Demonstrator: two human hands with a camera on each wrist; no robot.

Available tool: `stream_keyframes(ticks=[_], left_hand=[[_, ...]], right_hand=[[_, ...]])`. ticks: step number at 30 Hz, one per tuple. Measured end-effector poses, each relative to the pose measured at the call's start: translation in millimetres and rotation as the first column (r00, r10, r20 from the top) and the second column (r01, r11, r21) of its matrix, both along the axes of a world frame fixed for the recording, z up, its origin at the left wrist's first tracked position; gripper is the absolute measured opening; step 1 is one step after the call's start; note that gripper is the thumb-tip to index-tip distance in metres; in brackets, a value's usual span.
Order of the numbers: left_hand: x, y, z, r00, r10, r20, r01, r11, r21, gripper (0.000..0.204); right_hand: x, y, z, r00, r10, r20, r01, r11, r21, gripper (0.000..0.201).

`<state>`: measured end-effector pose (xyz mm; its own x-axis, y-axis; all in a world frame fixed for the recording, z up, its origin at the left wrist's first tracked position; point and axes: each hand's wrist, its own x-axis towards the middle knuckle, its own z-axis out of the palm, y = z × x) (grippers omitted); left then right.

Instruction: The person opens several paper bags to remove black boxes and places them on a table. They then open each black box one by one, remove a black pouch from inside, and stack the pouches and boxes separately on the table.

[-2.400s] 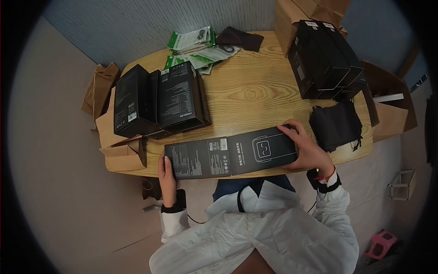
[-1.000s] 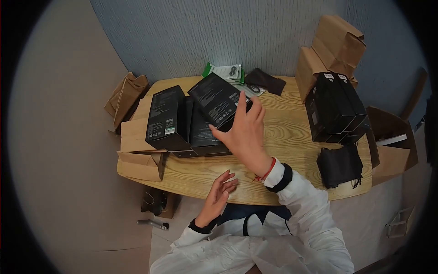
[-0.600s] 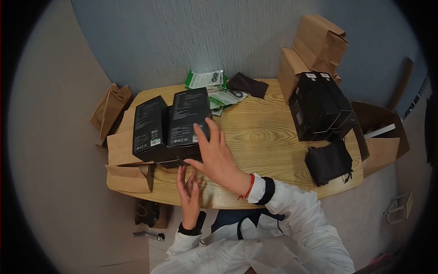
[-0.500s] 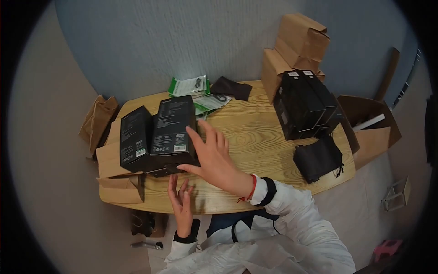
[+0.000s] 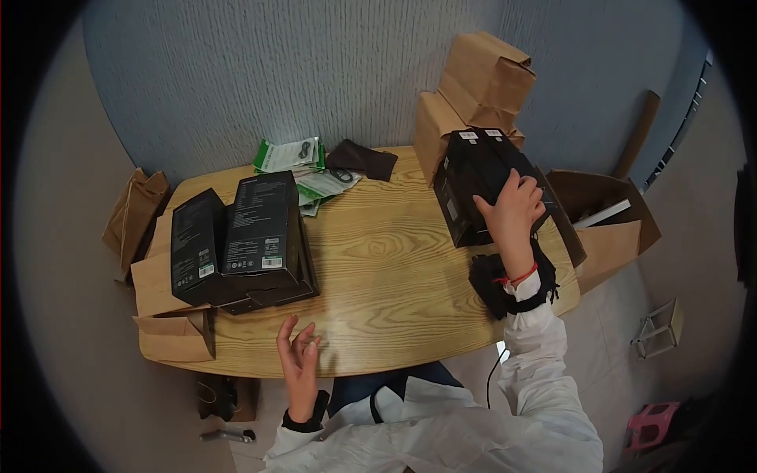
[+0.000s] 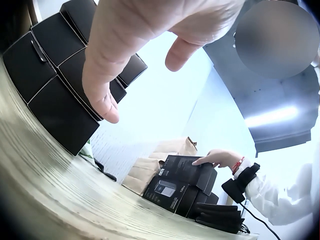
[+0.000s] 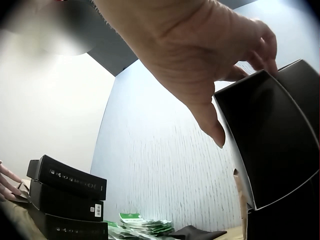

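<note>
My right hand (image 5: 515,211) reaches over the pair of black product boxes (image 5: 475,169) on the right side of the table. In the right wrist view its fingertips dip behind the top edge of the nearer black box (image 7: 260,135), and the thumb stands spread beside that box's left side. Loosely bent and holding nothing, my left hand (image 5: 298,364) hovers at the table's front edge. Left of it stand more stacked black boxes (image 5: 260,225) with printed text and barcode labels upward. Dark drawstring pouches (image 5: 486,290) lie partly hidden under my right wrist.
Green-and-white cable packets (image 5: 288,156) and a dark cloth pouch (image 5: 363,160) lie at the table's back by the wall. Brown paper bags (image 5: 482,79) stand behind the right boxes. Flattened paper bags (image 5: 169,335) lie at the left; an open carton (image 5: 619,244) sits beyond the right edge.
The black box held in both hands was set onto the left stack. My right hand then left it and moved across to the right boxes. The left hand stayed near the front edge.
</note>
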<state>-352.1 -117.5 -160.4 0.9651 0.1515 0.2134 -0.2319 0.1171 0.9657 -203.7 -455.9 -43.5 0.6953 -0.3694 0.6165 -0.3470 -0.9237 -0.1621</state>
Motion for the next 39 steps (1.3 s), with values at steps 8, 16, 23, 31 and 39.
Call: stream_keyframes(ticks=[8,16,23,31,39], left_hand=[[-4,2,1,0.995,-0.098,-0.036,0.097,0.995,-0.017,0.056],[-1,-3,8,0.981,-0.188,0.049,0.178,0.972,0.154,0.071],[2,-9,-3,0.942,-0.333,-0.034,0.334,0.942,0.032,0.085],[4,-3,-12,0.92,-0.349,-0.181,0.386,0.886,0.255,0.101],[8,6,-5,0.913,-0.387,-0.132,0.365,0.628,0.687,0.117]], right_hand=[[1,-12,-6,0.98,0.185,0.067,-0.192,0.975,0.11,0.07],[-89,-2,24,0.696,0.674,0.249,-0.432,0.116,0.894,0.049],[-87,2,-75,0.447,0.893,0.053,-0.035,-0.042,0.999,0.048],[-119,10,-94,0.404,0.888,0.218,-0.227,-0.134,0.965,0.1],[-124,4,-113,0.243,0.956,0.164,-0.431,-0.045,0.901,0.117]])
